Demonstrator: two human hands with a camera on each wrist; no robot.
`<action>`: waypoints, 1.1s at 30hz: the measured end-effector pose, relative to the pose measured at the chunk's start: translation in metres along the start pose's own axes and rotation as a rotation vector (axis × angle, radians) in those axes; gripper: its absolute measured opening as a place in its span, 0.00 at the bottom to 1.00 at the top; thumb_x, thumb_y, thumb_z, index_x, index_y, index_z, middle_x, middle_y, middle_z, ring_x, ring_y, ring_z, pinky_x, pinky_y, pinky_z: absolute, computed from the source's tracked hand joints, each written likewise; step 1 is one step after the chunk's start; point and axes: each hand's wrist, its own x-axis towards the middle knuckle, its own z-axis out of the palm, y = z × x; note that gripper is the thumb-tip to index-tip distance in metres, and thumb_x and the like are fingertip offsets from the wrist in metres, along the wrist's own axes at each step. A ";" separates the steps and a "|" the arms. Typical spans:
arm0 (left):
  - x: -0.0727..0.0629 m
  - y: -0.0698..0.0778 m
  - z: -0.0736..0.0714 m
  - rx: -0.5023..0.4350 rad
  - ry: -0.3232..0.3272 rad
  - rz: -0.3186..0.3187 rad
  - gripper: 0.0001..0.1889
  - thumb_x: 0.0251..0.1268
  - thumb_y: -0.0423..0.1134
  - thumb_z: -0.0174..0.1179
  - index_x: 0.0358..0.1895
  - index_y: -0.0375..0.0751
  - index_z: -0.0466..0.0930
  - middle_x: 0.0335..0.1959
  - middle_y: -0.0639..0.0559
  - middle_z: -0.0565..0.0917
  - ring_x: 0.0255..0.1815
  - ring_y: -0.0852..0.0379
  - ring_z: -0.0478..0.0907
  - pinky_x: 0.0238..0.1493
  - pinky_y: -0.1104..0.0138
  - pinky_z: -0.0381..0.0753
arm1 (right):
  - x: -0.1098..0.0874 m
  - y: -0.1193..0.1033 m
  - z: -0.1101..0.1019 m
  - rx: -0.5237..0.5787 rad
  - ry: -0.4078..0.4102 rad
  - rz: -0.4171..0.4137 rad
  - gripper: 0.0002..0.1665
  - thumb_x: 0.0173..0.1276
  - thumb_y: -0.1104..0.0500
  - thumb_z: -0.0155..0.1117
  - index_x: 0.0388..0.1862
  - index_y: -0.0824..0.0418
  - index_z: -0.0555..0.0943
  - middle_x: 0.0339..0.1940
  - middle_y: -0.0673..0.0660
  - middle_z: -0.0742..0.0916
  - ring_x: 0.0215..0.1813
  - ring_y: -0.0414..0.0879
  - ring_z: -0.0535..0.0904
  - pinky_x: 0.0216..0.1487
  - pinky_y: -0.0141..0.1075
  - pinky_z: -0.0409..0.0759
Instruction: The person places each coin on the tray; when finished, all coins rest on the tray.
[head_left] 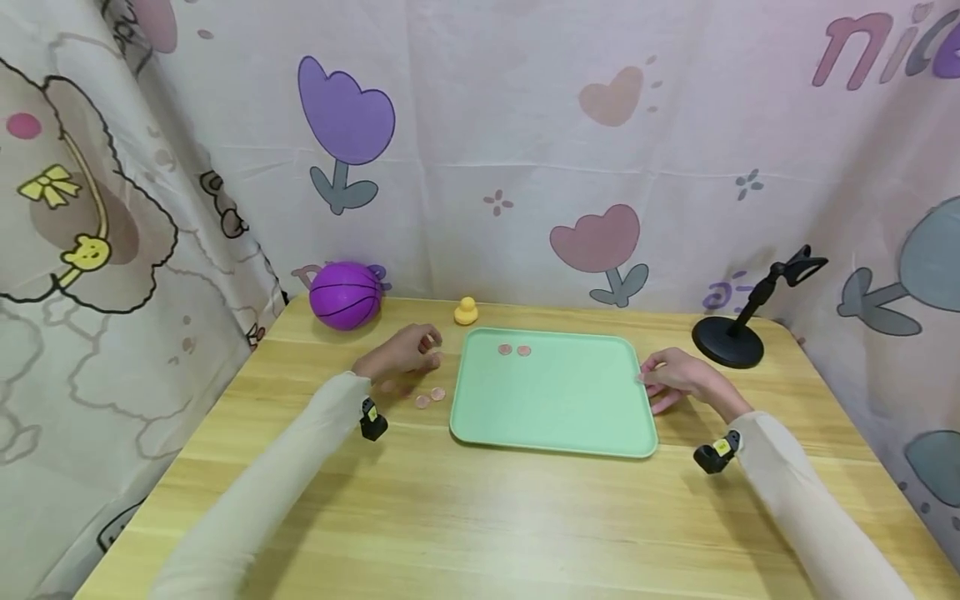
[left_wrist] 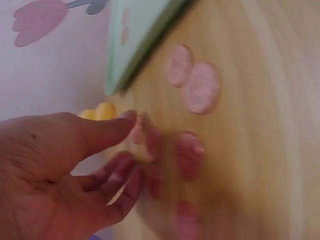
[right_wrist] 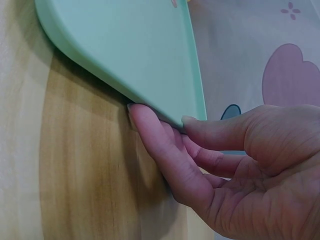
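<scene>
Looks like the pickup step: left hand curls near pink discs left of the green tray, can't tell if it's pinching one, right hand grips the tray's right edge, next move likely needs a careful fingertip pinch.

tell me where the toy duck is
In the head view, the yellow toy duck sits just left of centre near the far edge of the table, beyond the far left corner of the green tray.
</scene>
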 end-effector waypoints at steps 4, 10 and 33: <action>0.002 -0.007 0.004 0.033 -0.002 0.006 0.14 0.77 0.35 0.62 0.57 0.30 0.76 0.51 0.35 0.80 0.51 0.43 0.78 0.58 0.52 0.81 | 0.000 0.000 0.000 0.012 -0.008 0.001 0.14 0.81 0.67 0.54 0.57 0.77 0.70 0.37 0.60 0.83 0.37 0.45 0.85 0.42 0.45 0.91; 0.002 -0.004 0.006 -0.052 0.002 -0.039 0.08 0.75 0.32 0.64 0.50 0.33 0.78 0.35 0.43 0.81 0.31 0.53 0.78 0.35 0.66 0.78 | -0.001 0.004 0.000 0.024 -0.011 0.001 0.13 0.81 0.67 0.54 0.56 0.77 0.70 0.37 0.60 0.83 0.37 0.45 0.85 0.42 0.45 0.91; 0.013 0.040 0.011 -0.439 0.263 -0.078 0.08 0.71 0.25 0.65 0.47 0.22 0.82 0.40 0.33 0.89 0.34 0.49 0.90 0.47 0.55 0.90 | 0.003 -0.001 0.000 -0.011 0.001 0.017 0.17 0.82 0.66 0.55 0.60 0.77 0.69 0.38 0.59 0.83 0.36 0.44 0.84 0.42 0.44 0.91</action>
